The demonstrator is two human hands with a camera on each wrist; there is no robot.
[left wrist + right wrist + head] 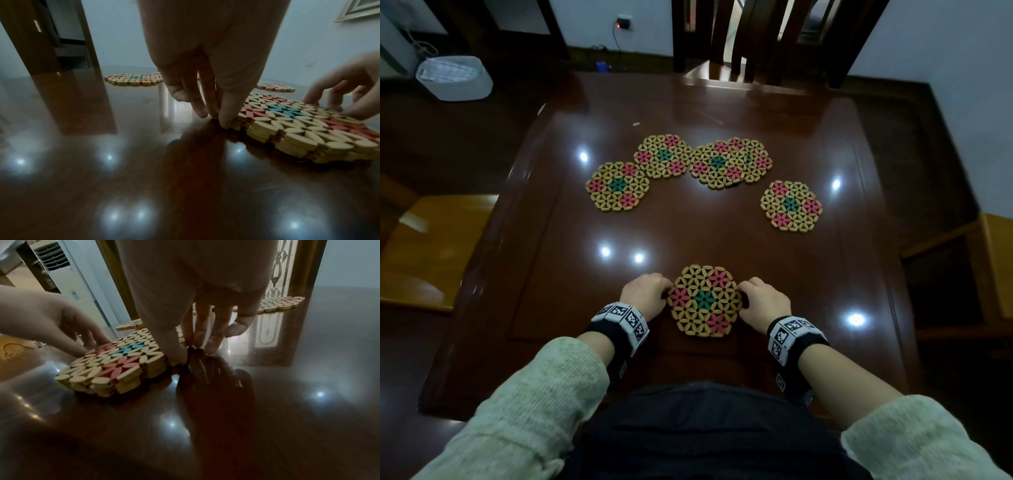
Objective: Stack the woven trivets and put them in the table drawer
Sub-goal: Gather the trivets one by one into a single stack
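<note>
A stack of woven trivets (704, 300) with pink and green flower patterns lies near the front edge of the dark glossy table (722, 240). My left hand (654, 291) touches the stack's left edge with straight fingers pointing down (216, 115). My right hand (756, 296) does the same at the right edge (191, 350), little finger lifted. The stack (298, 120) (123, 356) shows up to three layers. Several loose trivets lie farther back: one at the left (617, 186), one behind it (663, 156), an overlapping pair (722, 164), one at the right (791, 205). No drawer is in view.
A dark wooden chair (756, 41) stands at the table's far side. A white basket (453, 78) sits on the floor at the back left. Wooden stools flank the table at the left (431, 246) and right (993, 260). My dark lap presses against the table's front edge.
</note>
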